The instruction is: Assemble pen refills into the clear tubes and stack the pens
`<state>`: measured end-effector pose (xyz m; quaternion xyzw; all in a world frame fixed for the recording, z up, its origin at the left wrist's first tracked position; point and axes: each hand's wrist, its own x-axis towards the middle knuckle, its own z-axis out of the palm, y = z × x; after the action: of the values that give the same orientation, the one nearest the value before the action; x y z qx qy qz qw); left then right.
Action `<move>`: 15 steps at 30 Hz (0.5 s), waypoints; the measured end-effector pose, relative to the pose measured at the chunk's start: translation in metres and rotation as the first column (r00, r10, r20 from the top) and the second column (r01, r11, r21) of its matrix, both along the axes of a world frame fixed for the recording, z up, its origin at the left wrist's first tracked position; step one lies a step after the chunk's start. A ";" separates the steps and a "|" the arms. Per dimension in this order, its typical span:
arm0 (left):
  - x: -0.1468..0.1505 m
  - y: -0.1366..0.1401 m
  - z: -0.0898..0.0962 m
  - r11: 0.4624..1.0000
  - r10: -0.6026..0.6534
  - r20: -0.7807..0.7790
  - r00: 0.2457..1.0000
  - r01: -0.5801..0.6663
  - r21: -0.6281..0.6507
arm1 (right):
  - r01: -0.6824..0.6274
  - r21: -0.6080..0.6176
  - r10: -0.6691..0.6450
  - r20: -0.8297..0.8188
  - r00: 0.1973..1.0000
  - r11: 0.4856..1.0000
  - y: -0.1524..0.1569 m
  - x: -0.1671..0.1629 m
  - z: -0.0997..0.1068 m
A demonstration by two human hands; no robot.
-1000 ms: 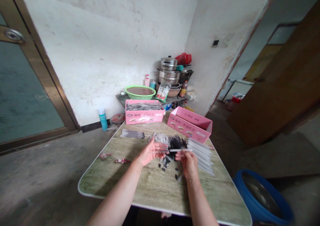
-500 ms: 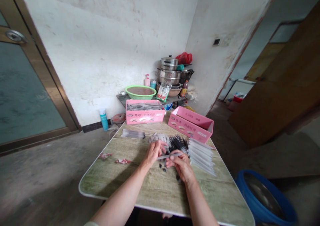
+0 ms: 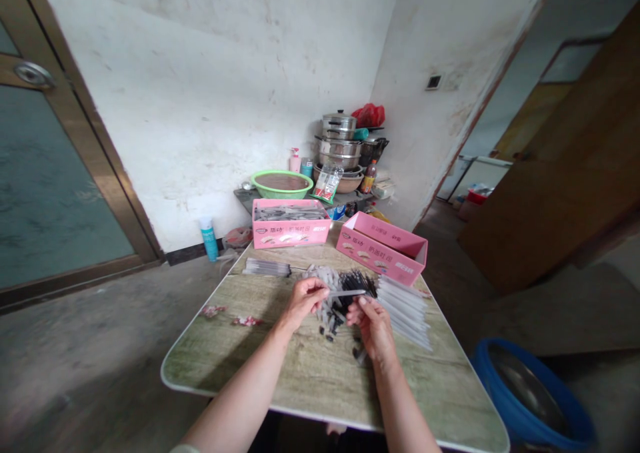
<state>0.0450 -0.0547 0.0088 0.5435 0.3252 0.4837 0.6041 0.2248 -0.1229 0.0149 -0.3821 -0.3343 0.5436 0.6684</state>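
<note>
Right hand (image 3: 373,323) is curling near the pale tube's (image 3: 346,293) tip; blurring, cannot tell whether fingers are gripping. Left hand (image 3: 306,301) is reaching inward, pinching the tube's other end above the table (image 3: 320,379).

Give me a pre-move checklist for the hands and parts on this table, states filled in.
1. Left hand gripping the slim tube: ok.
2. Right hand touching the tube: cannot tell; fingertips are close to its end.
3. Clear tubes laid side by side: ok, right of the black rods.
4. Tabletop free of loose bits: not ok, small black pieces lie scattered.
5. Right pink box contents confirmed: cannot tell, floor hidden.
</note>
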 end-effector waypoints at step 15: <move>0.004 -0.006 0.004 0.974 -0.001 -0.175 0.985 0.041 0.224 | 0.210 -0.038 -0.212 -0.082 0.974 0.977 0.006 0.014 -0.010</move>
<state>0.0489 -0.0609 0.0131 0.6526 0.3133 0.4619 0.5125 0.2391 -0.1170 0.0046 -0.4014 -0.2549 0.4901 0.7305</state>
